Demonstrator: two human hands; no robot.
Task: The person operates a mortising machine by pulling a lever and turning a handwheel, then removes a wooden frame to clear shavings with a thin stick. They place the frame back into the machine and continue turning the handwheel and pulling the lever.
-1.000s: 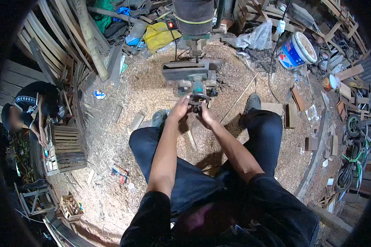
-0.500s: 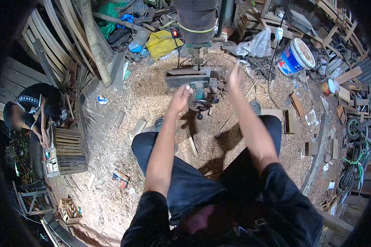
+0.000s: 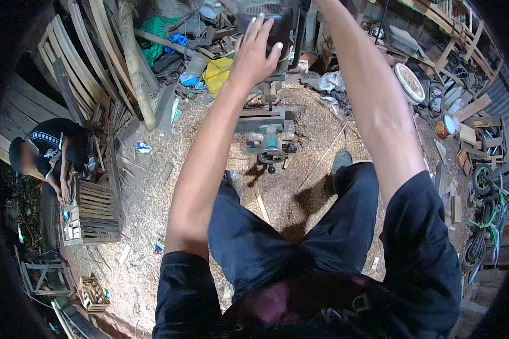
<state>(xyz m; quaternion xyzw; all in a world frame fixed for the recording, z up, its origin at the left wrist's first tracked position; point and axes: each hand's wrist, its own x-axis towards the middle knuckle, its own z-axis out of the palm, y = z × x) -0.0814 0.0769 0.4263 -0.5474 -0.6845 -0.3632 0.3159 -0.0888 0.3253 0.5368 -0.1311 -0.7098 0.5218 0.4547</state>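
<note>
My left hand (image 3: 256,55) is raised with its fingers extended and the thumb apart, overlapping the dark motor housing (image 3: 277,20) of a standing drilling machine. No object shows in it. My right forearm (image 3: 373,85) stretches up past the machine's right side and leaves the top edge, so the hand itself is cut off. Below the motor, a wooden workpiece (image 3: 260,123) with a long slot lies in the machine's vise. Under it is a green vise base with a round handwheel (image 3: 271,155) and a ball-ended handle.
Wood shavings (image 3: 203,135) cover the floor. At left, another person (image 3: 56,150) crouches by a slatted wooden crate (image 3: 99,209). A white-rimmed bucket (image 3: 410,83) stands at right among wood scraps. A motorbike (image 3: 483,220) is at the far right, long boards (image 3: 68,56) lean at upper left.
Both my hands have risen from beside the vise: the left to the motor housing, the right out past the top edge. My view has shifted, and my legs have moved closer together.
</note>
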